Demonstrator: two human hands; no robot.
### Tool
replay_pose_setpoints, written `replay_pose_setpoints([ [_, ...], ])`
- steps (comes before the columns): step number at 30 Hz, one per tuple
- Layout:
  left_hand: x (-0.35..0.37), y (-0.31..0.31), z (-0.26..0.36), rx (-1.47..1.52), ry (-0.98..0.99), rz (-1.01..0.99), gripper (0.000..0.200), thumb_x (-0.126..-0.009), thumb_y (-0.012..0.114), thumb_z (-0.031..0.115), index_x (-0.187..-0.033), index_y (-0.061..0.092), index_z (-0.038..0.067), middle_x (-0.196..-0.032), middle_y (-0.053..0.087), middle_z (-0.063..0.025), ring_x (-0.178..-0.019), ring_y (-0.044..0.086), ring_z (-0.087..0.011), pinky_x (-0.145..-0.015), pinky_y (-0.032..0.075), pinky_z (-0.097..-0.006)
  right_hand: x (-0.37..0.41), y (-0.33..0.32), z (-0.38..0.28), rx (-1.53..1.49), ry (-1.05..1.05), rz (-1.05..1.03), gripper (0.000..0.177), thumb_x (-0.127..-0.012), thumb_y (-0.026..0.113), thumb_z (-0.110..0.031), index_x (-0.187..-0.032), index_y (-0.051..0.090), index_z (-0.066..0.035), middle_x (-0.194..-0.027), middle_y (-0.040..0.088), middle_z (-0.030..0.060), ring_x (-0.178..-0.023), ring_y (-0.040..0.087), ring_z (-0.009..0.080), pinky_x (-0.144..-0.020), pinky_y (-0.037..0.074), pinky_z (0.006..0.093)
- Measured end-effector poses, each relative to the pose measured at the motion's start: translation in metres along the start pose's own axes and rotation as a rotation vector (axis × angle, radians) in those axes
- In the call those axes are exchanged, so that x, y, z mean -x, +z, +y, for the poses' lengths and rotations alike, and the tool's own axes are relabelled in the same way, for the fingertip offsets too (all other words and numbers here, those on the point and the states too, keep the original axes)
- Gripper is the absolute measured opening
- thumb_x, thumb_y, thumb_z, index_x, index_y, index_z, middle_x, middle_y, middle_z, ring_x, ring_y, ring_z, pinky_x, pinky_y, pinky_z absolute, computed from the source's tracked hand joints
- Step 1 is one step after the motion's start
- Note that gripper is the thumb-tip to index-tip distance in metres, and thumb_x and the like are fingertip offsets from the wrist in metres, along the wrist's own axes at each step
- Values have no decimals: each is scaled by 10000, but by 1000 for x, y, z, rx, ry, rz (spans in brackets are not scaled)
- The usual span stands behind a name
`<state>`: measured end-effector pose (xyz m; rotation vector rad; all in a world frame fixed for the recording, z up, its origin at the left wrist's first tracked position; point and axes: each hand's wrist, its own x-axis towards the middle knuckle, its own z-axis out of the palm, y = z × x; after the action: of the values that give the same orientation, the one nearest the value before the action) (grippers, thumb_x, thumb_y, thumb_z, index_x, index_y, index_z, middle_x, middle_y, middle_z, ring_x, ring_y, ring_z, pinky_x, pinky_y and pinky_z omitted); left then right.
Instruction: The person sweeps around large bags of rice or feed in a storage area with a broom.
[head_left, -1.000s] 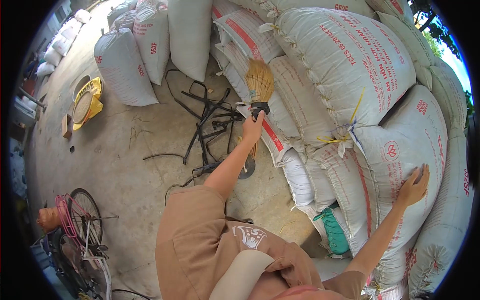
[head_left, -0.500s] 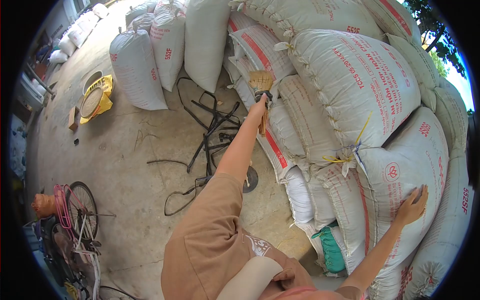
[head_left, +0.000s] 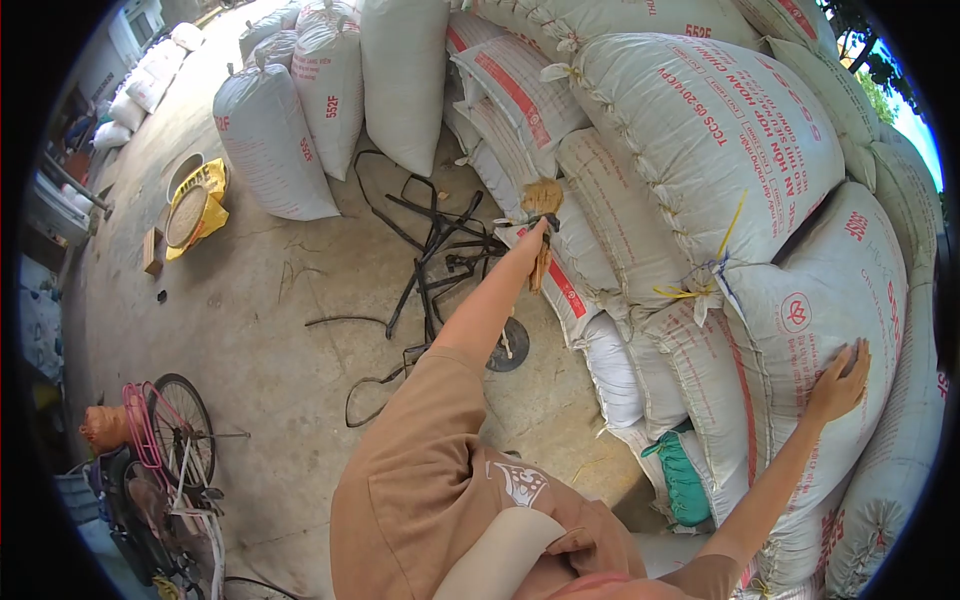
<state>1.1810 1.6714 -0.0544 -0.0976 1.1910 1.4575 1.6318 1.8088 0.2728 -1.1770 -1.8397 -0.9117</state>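
My left hand (head_left: 543, 230) is closed around a short straw hand broom (head_left: 542, 197), held out at arm's length beside the stacked sacks. The broom's bristles point away from me and its lower end shows below my fist. My right hand (head_left: 840, 385) lies open, palm against a full white sack (head_left: 800, 350) with red print, fingers stretched out. Above that sack, a larger printed sack (head_left: 710, 150) bulges out, its seam tied with yellow and blue string (head_left: 715, 275).
Black metal frame parts (head_left: 430, 260) and a small wheel (head_left: 508, 345) lie on the concrete floor. Upright sacks (head_left: 275, 140) stand behind. At left are a basin of grain (head_left: 187, 215) on a yellow bag and a pink bicycle (head_left: 180, 430). A green bundle (head_left: 683, 480) sits low in the stack.
My left hand has brought the broom slightly nearer and to the right, along the stack's edge. The view has shifted a little. My right hand stays on the same sack.
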Motion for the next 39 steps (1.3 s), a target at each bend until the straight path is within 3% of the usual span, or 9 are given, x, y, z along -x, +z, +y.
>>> replay_pose_setpoints([
  [6,47,78,-106,-578,213,-90,595,-701,551,666,-662,506,74,-550,486,-56,-424,468,-154,-386,366,-294,-1,0,-3,3,3,14,330,-882,462,-316,-1136,565,-132,-1200,545,4,-1141,476,196,-951,315,372],
  [8,55,99,-131,-919,220,-467,616,-691,554,668,-701,559,52,-622,557,-99,-520,550,-194,-457,418,-324,-2,-1,-4,-45,3,11,325,-876,467,-312,-1129,567,-133,-1197,548,1,-1145,473,194,-954,312,367],
  [11,79,110,-137,-1809,676,-588,678,-654,549,688,-830,628,39,-787,634,-126,-736,627,-273,-624,486,-383,-1,0,-7,-16,5,36,324,-868,473,-305,-1124,569,-132,-1194,551,0,-1145,474,192,-956,307,366],
  [14,63,111,-143,-1980,802,-526,660,-666,535,684,-801,625,44,-787,635,-122,-741,629,-275,-620,493,-391,-1,1,-6,-47,9,35,323,-862,476,-299,-1119,571,-129,-1193,552,2,-1146,473,194,-958,300,368],
  [19,6,39,-68,-1793,790,213,546,-727,552,578,-889,581,58,-768,646,-111,-728,638,-284,-607,496,-390,-2,0,-5,-18,6,21,327,-859,474,-298,-1124,567,-131,-1194,552,5,-1150,469,196,-962,290,370],
  [23,20,-18,-2,-1270,324,769,613,-784,474,596,-935,615,19,-959,623,-178,-920,597,-307,-744,478,-421,0,2,-7,-43,22,30,326,-859,470,-306,-1123,564,-139,-1194,551,1,-1152,468,191,-966,283,369],
  [26,37,-36,-13,-1397,512,673,631,-755,499,614,-911,599,11,-856,636,-175,-820,618,-325,-681,484,-436,-3,3,-5,-40,24,45,320,-860,466,-307,-1118,564,-144,-1194,551,-1,-1156,465,186,-967,280,368],
  [35,30,24,-115,-2108,1025,-509,585,-696,573,594,-858,577,31,-698,620,-127,-674,620,-295,-580,479,-399,1,0,-8,-33,19,43,318,-861,460,-304,-1119,561,-147,-1198,547,-3,-1159,462,186,-971,277,370],
  [39,-15,39,-21,-2100,1148,86,573,-623,618,582,-841,581,54,-684,622,-76,-657,624,-250,-555,465,-372,-1,2,-5,-45,5,32,322,-859,466,-293,-1120,562,-130,-1202,545,-1,-1161,460,193,-965,281,374],
])
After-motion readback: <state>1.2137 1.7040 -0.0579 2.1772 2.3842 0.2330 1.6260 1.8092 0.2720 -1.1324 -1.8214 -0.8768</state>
